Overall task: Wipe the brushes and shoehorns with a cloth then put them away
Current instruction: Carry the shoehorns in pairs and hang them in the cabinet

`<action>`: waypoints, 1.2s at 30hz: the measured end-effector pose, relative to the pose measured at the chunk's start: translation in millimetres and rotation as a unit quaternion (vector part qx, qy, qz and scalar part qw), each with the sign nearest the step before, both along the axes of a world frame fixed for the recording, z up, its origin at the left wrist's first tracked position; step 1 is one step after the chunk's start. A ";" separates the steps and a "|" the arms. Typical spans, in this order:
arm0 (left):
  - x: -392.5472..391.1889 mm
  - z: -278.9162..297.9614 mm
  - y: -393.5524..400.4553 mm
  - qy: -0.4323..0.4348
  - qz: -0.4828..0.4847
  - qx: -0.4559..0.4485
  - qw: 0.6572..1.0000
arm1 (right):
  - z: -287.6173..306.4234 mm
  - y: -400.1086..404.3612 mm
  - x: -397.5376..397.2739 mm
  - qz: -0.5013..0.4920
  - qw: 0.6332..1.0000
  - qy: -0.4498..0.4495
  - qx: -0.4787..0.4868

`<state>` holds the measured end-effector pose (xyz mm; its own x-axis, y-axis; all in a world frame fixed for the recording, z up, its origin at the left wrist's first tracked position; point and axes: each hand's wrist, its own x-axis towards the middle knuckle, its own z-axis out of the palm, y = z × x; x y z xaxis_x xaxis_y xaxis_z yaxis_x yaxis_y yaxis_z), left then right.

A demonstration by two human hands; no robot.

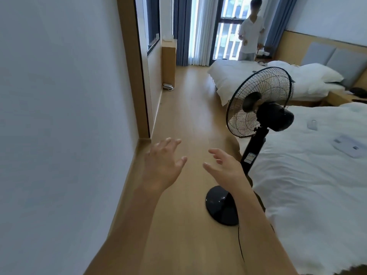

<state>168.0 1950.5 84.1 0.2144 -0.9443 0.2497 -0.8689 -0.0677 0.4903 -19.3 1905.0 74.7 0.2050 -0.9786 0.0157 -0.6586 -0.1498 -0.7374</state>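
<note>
Above the wooden floor, both bare arms reach forward with nothing in either hand. The left hand is spread, its fingers straight and fanned apart, palm down. The right hand is just beside it, apart from it, fingers loosely extended and thumb out toward the left hand, gripping nothing. No brush, shoehorn or cloth shows anywhere in view, so where they are cannot be told.

Just right of the right hand stands a black pedestal fan: its pole rises behind the right wrist, its round base sits on the floor below and partly behind the right forearm, and its caged head tilts up above the right hand. A thin black cord trails from the base along the floor beside the forearm.

Further right of the fan lies a bed with a white duvet, with a small pale flat device and a smaller pale item lying on it. Beyond the fan, ahead of both hands, is a second white bed with pillows.

Left of the left hand runs a plain white wall, ending in a wood-trimmed frame. Far ahead, by blue curtains and a bright window, a person in a white shirt stands beside the far bed. A telephone sits on the floor at the foot of a wooden cabinet along the left side.
</note>
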 end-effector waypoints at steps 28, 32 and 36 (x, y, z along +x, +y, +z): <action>165.8 -6.1 -511.2 0.009 0.028 0.033 0.999 | -21.4 -530.3 183.0 0.056 0.998 -0.001 -0.003; 187.9 -19.4 -603.4 0.009 -0.009 0.029 1.000 | -31.2 -605.8 195.8 0.014 1.000 0.020 -0.009; 213.3 -16.6 -702.4 0.016 -0.059 0.024 0.998 | -25.0 -684.5 215.8 -0.045 0.998 0.039 -0.019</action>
